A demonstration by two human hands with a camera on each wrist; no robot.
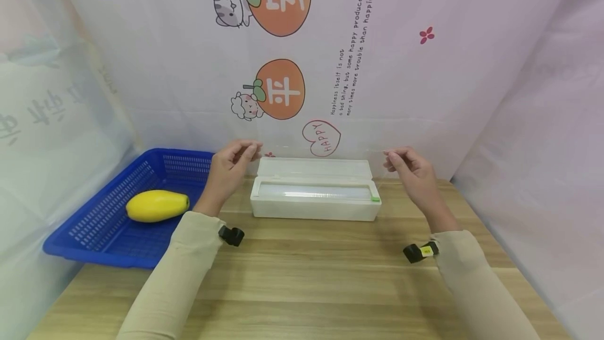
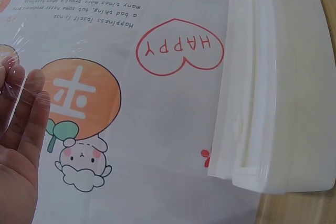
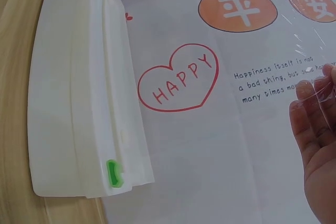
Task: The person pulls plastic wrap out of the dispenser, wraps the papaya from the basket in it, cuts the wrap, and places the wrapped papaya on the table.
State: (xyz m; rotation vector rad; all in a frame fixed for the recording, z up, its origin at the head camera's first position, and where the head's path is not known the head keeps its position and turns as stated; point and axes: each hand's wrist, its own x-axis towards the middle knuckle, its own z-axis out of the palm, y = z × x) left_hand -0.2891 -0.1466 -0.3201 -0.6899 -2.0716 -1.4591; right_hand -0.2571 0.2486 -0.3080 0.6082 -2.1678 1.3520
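Observation:
Thin clear plastic wrap (image 3: 307,40) is pinched at its edge between thumb and fingers of my right hand (image 1: 417,176). My left hand (image 1: 229,172) pinches the other side of the film, which glints by the fingertips in the left wrist view. Both hands are raised at about the same height, one on either side of a white wrap dispenser box (image 1: 315,210). Its lid (image 1: 315,168) stands open at the back, with the roll (image 1: 313,191) showing inside. A green slide cutter (image 1: 375,199) sits at the box's right end.
To the left, a blue plastic basket (image 1: 101,258) holds a yellow papaya-like fruit (image 1: 157,206). A printed white cloth (image 1: 377,67) hangs behind the wooden table (image 1: 311,277), and pale cloth walls flank both sides.

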